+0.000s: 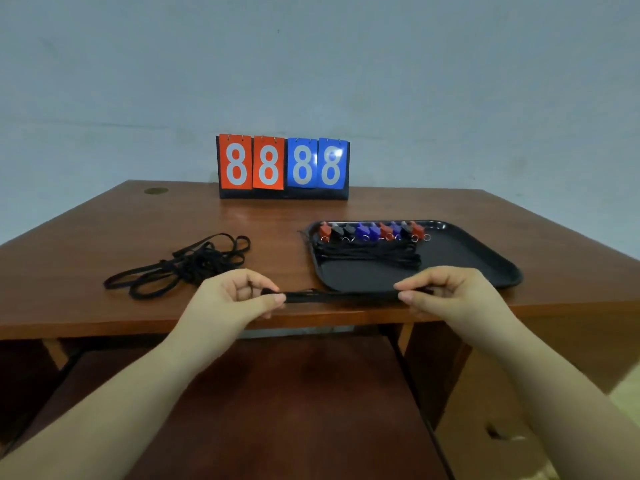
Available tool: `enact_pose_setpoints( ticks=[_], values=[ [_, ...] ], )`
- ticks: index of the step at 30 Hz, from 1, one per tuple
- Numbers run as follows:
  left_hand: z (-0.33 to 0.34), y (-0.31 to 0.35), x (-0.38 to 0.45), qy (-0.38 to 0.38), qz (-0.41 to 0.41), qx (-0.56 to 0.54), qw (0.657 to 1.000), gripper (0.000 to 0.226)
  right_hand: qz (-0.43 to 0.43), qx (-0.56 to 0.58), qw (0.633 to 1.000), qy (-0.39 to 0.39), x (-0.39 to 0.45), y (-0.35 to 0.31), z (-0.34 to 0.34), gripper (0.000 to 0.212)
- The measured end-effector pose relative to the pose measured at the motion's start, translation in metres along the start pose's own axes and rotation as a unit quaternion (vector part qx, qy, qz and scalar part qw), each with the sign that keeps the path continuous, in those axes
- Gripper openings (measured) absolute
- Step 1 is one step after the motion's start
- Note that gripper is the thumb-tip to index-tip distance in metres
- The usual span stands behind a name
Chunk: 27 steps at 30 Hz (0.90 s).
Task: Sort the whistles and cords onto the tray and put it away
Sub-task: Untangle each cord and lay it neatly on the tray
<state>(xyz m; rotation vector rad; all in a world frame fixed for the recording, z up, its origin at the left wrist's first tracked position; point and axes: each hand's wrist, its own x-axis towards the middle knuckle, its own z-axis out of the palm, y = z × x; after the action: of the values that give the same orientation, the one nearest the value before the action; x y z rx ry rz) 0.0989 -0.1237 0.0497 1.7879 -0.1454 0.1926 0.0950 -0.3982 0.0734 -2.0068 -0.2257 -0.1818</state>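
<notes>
While stretched taut, black cord (341,295) between both hands' pinching fingers (278,298).

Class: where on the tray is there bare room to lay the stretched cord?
Bare: the tray's near half and right side, between the laid cords and its near rim. Crowded: the far edge, lined with whistles.

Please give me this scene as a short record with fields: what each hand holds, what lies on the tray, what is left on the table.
left hand: pinches one end of a folded black flat cord
right hand: pinches the other end of that cord
black plastic tray: row of red, black and blue whistles at far edge; straightened black cords bundled in front
brown wooden table: tangled pile of black cords, left of tray
red and blue scoreboard: shows 8888, at table's far edge
</notes>
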Motion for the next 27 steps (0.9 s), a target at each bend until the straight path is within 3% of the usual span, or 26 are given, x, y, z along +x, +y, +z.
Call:
enact_pose_setpoints(
  ticks=[8, 13, 20, 27],
  values=[
    [0.028, 0.002, 0.042, 0.038, 0.011, 0.069, 0.997, 0.007, -0.001, -0.024, 0.999, 0.033, 0.036, 0.014, -0.038, 0.007],
    [0.041, 0.006, 0.073, 0.021, 0.034, 0.146, 0.989, 0.007, 0.025, -0.089, 0.995, 0.026, 0.064, 0.025, -0.053, 0.006],
    [0.055, 0.000, 0.092, -0.042, 0.077, 0.319, 0.944, 0.008, 0.034, -0.320, 0.944, -0.070, 0.096, 0.038, -0.052, 0.012],
    [0.067, -0.001, 0.120, -0.054, 0.124, 0.442, 0.887, 0.008, 0.039, -0.372, 0.922, -0.096, 0.124, 0.054, -0.049, 0.011]
  ],
)
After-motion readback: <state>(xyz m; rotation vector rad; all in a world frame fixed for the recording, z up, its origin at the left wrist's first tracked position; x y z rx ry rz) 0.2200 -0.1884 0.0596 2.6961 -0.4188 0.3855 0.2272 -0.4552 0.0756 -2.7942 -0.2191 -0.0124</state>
